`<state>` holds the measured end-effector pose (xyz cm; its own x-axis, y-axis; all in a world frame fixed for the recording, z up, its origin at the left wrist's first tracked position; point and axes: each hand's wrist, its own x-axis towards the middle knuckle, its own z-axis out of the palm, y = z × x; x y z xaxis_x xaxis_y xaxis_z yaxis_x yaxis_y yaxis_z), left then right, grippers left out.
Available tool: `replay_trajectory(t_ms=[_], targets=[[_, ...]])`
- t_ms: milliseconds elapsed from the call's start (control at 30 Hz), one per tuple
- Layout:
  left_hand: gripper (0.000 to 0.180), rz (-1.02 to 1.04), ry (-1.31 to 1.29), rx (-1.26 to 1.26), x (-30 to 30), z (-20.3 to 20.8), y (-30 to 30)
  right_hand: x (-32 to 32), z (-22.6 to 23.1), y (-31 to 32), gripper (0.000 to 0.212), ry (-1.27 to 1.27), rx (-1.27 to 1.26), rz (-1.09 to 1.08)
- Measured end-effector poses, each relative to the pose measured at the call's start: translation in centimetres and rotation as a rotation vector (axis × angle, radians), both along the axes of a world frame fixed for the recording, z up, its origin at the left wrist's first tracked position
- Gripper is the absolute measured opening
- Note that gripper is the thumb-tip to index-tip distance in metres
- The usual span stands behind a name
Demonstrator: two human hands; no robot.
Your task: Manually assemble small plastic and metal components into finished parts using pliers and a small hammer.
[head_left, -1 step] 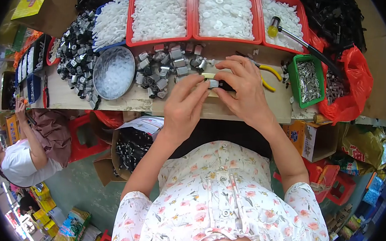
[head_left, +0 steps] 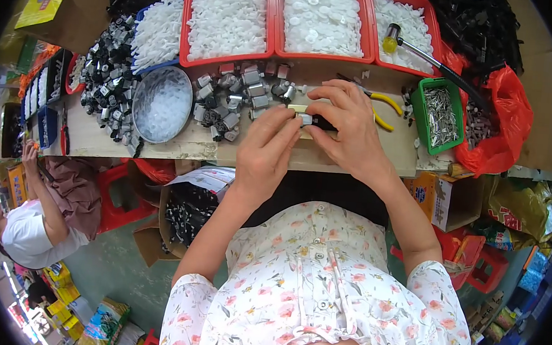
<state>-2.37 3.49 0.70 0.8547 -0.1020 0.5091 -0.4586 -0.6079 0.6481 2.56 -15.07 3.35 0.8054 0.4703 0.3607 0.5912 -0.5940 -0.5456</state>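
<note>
Over the near part of the bench, my left hand (head_left: 266, 147) pinches the silver end of a small silver-and-black part (head_left: 305, 119). My right hand (head_left: 351, 128) closes its thumb and fingers on the black end of the same part, much of which they cover. Beneath the fingertips lies a pale yellowish block (head_left: 298, 109), partly hidden. Just left of my hands sits a loose group of small silver, grey and black parts (head_left: 255, 88). Pliers with yellow handles (head_left: 385, 104) rest beyond my right hand.
Red trays (head_left: 276, 17) of white plastic pieces line the back. A round metal dish (head_left: 162, 105) stands left, near a dark heap of parts (head_left: 109, 81). At right are a green basket (head_left: 439, 114) of metal pins, a hammer (head_left: 427, 60) and a red bag (head_left: 508, 126). Another person (head_left: 45, 219) sits far left.
My left hand has shifted very slightly; both hands keep their hold on the small part. Nothing else has visibly moved.
</note>
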Motion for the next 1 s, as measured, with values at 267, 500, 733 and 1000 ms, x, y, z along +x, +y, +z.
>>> replay_trajectory(t_ms=[267, 500, 733, 1000], targets=[[0.029, -0.096, -0.107, 0.157, 0.4, -1.1, 0.2, 0.3, -0.7, 0.0, 0.026, 0.065, 0.056, 0.020], [0.033, -0.040, -0.168, 0.253, -0.2, -1.9, -0.3, -0.1, -0.8, -0.2, 0.026, 0.031, 0.058, 0.000], [0.029, -0.093, -0.045, 0.155, -0.2, 0.2, 0.3, -0.9, 2.4, -6.9, 0.020, -0.015, 0.081, -0.279], [0.022, 0.088, -0.144, 0.263, 10.6, 4.8, 6.0, -0.6, 0.6, -15.9, 0.011, -0.138, -0.236, -0.605]])
